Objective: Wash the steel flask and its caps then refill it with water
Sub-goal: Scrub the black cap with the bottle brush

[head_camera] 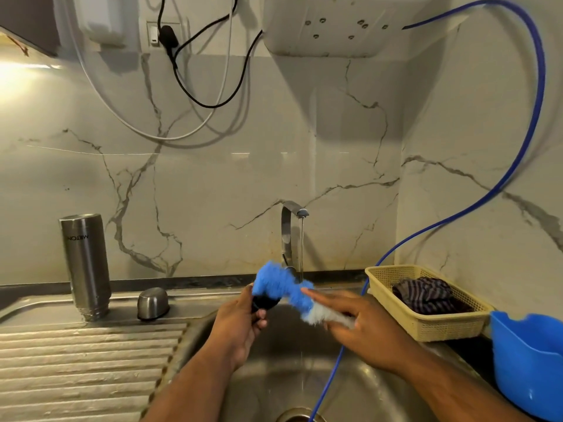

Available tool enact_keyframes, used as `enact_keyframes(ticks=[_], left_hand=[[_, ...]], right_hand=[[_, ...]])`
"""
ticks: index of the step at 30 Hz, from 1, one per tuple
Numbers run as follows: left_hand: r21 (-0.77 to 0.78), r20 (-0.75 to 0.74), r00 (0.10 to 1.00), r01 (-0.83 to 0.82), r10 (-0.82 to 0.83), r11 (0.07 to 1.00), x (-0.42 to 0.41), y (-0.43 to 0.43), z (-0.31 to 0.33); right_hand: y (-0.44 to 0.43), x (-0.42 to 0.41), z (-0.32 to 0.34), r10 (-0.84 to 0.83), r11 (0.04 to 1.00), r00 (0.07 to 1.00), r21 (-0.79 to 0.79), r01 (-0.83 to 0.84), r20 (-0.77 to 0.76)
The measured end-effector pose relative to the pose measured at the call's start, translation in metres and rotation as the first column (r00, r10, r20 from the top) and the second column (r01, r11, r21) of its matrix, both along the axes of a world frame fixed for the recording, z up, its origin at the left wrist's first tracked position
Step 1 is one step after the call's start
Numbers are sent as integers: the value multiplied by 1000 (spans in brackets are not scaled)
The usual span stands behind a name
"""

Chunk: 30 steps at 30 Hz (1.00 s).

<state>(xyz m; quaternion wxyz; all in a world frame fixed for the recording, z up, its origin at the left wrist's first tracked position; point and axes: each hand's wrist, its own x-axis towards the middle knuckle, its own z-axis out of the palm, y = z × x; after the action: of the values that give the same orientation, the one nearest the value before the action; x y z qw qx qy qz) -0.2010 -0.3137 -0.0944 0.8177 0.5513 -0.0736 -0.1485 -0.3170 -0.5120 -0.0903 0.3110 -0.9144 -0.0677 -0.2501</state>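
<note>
Your left hand (240, 327) grips the black cap (263, 301), your right hand (365, 324) the bottle brush (280, 284). The steel flask (86, 263) stands inverted, seemingly washed; refilling remains.

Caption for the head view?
Left hand grips black cap, right hand holds blue brush against it at running tap; flask stands inverted.

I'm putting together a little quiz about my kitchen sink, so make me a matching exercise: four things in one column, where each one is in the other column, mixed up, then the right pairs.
Things
1. steel flask
2. steel cap
3. striped cloth
4. blue brush

Places
A. inside the cream basket
B. held over the basin, by the running tap
C. standing mouth down at the left of the steel ledge
D. on the ledge, between flask and basin

Pairs: 1-C, 2-D, 3-A, 4-B
</note>
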Motion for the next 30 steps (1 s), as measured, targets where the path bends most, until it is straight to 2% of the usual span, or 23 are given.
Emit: enact_keyframes(ticks=[2, 5, 9, 13, 17, 22, 25, 27, 30], left_hand=[[-10, -2, 1000, 4, -4, 1000, 3, -1, -1], [-66, -52, 998, 38, -41, 997, 5, -3, -2], [-54, 2, 998, 60, -60, 997, 3, -3, -2], [-83, 40, 997, 71, -67, 994, 4, -3, 0], [-8, 157, 988, 10, -8, 1000, 6, -1, -1], [66, 252, 968, -13, -4, 998, 7, -5, -3], [35, 287, 958, -3, -7, 999, 10, -3, -2], [91, 351, 936, 1, -33, 996, 9, -1, -2], [175, 390, 920, -44, -28, 984, 9, 0, -5]], right_hand=[[2, 1, 0, 16, 999, 999, -32, -17, -27], [4, 1, 2, -43, 999, 999, 31, 43, 9], [6, 0, 1, -28, 998, 999, -64, 27, -22], [3, 1, 2, -79, 995, 997, 58, 78, 18], [1, -2, 2, -58, 998, 998, -26, 58, 0], [2, -2, 4, -104, 990, 995, 102, 103, 3], [3, -5, 4, -66, 995, 998, 78, 65, 10], [3, -3, 4, -61, 997, 998, 38, 61, -5], [2, 2, 1, -84, 991, 996, 102, 87, -33]])
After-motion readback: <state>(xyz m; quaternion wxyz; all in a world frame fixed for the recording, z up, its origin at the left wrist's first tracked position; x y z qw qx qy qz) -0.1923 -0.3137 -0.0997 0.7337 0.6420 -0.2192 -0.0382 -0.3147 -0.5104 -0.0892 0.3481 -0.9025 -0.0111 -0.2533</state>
